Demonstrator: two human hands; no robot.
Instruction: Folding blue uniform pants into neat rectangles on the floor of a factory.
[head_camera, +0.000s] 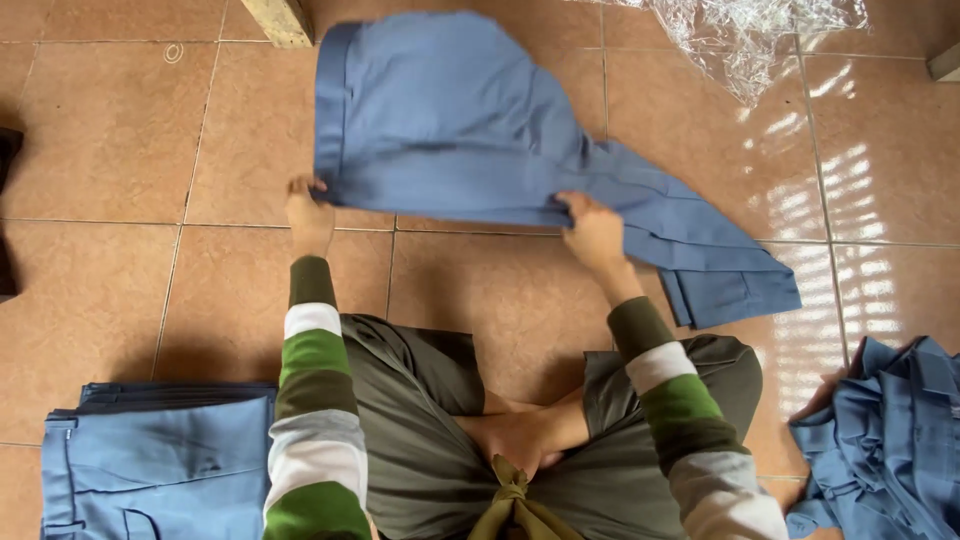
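A pair of blue trousers (470, 120) lies spread on the tiled floor (110, 130) in front of me. Its legs trail off to the right in a folded strip (720, 270). My left hand (308, 212) pinches the near left corner of the trousers at the waistband edge. My right hand (592, 230) grips the near edge of the cloth further right, where the legs start. Both arms wear green, white and grey striped sleeves. I sit cross-legged in dark olive trousers.
A stack of folded blue trousers (150, 460) lies at my left knee. A loose heap of blue garments (890, 440) sits at the lower right. Crumpled clear plastic wrap (750, 35) lies at the top right. A wooden leg (280, 20) stands at the top.
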